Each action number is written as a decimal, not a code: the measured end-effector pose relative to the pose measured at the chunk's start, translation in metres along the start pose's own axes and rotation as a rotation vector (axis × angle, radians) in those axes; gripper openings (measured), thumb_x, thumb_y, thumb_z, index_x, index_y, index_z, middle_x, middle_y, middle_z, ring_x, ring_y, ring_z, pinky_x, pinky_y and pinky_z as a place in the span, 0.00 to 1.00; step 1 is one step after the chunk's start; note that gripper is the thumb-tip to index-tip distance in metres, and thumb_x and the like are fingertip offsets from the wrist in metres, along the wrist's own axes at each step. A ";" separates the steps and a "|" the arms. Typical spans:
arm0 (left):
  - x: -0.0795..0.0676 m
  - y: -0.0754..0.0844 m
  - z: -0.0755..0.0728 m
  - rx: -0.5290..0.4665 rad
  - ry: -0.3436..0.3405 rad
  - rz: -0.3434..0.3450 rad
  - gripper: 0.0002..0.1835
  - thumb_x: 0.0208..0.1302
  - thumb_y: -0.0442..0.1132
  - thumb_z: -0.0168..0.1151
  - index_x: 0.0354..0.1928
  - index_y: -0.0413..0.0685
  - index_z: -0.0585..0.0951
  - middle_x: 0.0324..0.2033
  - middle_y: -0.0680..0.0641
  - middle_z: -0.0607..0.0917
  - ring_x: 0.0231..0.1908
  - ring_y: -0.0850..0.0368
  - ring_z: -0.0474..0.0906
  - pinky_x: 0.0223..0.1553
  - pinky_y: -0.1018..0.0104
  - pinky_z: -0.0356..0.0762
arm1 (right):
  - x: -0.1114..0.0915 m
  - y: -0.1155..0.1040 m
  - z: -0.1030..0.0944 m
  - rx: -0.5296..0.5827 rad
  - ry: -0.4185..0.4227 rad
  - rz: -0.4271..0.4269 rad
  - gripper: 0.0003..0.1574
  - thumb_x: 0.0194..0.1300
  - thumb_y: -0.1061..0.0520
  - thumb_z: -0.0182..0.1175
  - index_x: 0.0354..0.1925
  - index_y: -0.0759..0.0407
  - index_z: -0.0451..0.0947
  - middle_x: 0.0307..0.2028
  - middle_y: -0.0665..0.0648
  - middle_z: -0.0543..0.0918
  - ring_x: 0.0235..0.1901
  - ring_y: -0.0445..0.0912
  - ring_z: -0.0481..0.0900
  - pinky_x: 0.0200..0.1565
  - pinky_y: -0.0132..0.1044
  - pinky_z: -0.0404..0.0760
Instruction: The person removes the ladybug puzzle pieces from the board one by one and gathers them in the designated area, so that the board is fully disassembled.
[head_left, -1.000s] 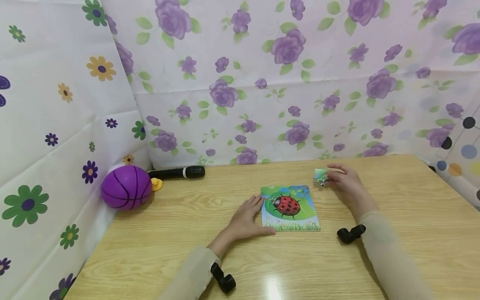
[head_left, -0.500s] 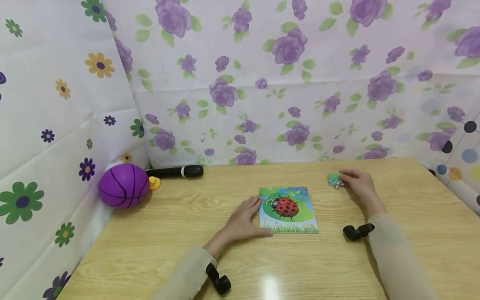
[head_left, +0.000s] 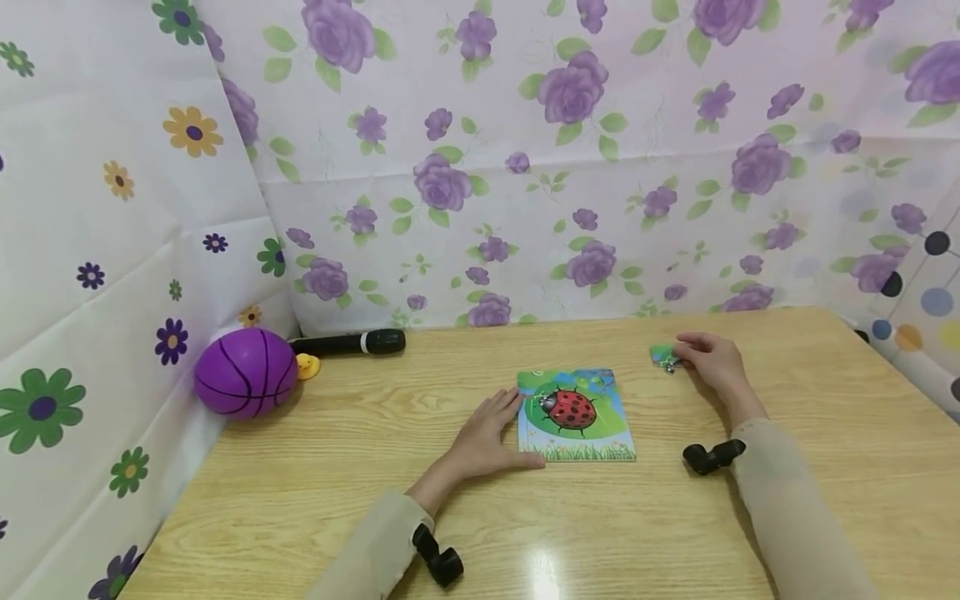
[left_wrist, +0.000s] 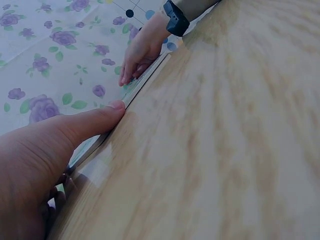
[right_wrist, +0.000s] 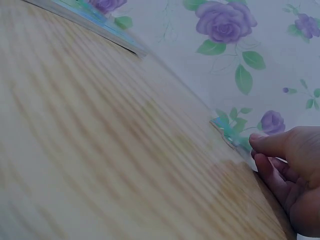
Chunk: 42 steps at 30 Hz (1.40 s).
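A square ladybug jigsaw puzzle (head_left: 576,415) lies flat on the wooden table. My left hand (head_left: 480,446) rests at its lower left corner, fingers spread along the left edge and thumb along the front edge. In the left wrist view, the thumb of the left hand (left_wrist: 95,125) touches the board's rim. Behind and to the right of the board, my right hand (head_left: 712,367) pinches a small green and blue puzzle piece (head_left: 662,354) low over the table. The right wrist view has that puzzle piece (right_wrist: 226,131) at the tips of thumb and fingers; part of it is hidden.
A purple ball (head_left: 247,372), a small yellow rubber duck (head_left: 307,367) and a black microphone (head_left: 348,342) stand at the table's back left. Flowered cloth (head_left: 487,192) hangs behind and to the left. The wooden table (head_left: 600,525) extends in front of the board.
Over the last second my right hand has shifted a little to the right, taking the puzzle piece farther from the board. The left hand stays at the board's corner.
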<state>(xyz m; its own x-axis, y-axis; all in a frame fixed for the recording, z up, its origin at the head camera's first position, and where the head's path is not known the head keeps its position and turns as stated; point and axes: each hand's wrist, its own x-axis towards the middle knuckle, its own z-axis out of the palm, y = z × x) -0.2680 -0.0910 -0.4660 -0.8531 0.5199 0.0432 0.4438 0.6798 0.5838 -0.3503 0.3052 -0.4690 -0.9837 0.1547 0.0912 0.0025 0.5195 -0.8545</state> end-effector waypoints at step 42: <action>0.001 -0.001 -0.002 0.023 -0.021 -0.013 0.57 0.51 0.64 0.70 0.77 0.48 0.52 0.78 0.49 0.50 0.78 0.49 0.41 0.79 0.53 0.39 | -0.032 -0.087 0.083 -0.218 -0.557 -0.258 0.27 0.63 0.51 0.66 0.56 0.63 0.78 0.53 0.67 0.80 0.52 0.58 0.77 0.52 0.52 0.80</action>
<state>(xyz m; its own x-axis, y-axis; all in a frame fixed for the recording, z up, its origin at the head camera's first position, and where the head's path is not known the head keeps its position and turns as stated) -0.2694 -0.0921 -0.4649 -0.8529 0.5217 0.0182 0.4392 0.6984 0.5651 -0.3337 0.1855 -0.4402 -0.9034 -0.4260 -0.0490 -0.2677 0.6495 -0.7117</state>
